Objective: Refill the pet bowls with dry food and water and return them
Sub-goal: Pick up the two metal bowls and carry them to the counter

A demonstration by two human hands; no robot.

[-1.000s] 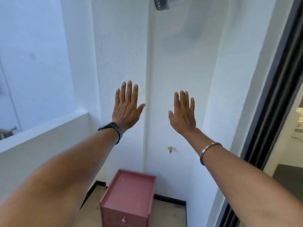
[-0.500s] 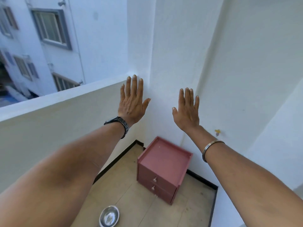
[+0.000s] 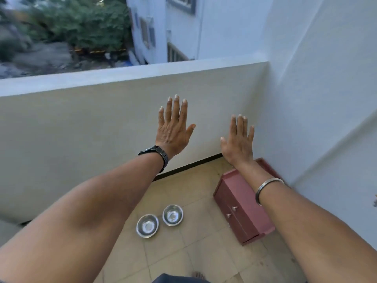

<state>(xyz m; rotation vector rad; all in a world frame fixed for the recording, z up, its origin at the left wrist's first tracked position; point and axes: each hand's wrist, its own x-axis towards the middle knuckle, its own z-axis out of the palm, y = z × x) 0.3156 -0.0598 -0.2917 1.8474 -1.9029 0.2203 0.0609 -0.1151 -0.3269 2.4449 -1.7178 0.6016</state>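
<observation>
Steel was what both pet bowls were made of: the left bowl (image 3: 147,225) and the right bowl (image 3: 172,215) sat side by side on the tan tiled floor (image 3: 195,252), almost touching, at about six o'clock from the raised hands. Both looked empty apart from glare on their bottoms. At three o'clock from the bowls, a little apart from them, stood a dark red cabinet (image 3: 242,209) with two small knobs, pushed into the corner where the balcony parapet (image 3: 102,123) met the white side wall (image 3: 326,99).

Both arms were stretched forward, backs of the hands to the camera. The left hand (image 3: 173,132), with a black wristwatch (image 3: 158,155) below it, had its fingers spread wide and held nothing. The right hand (image 3: 237,142), at three o'clock from the left one, was likewise flat and empty, a metal bangle (image 3: 265,187) on its forearm. At twelve o'clock beyond the parapet, a white building (image 3: 183,27) and green bushes (image 3: 81,23) showed, blurred
</observation>
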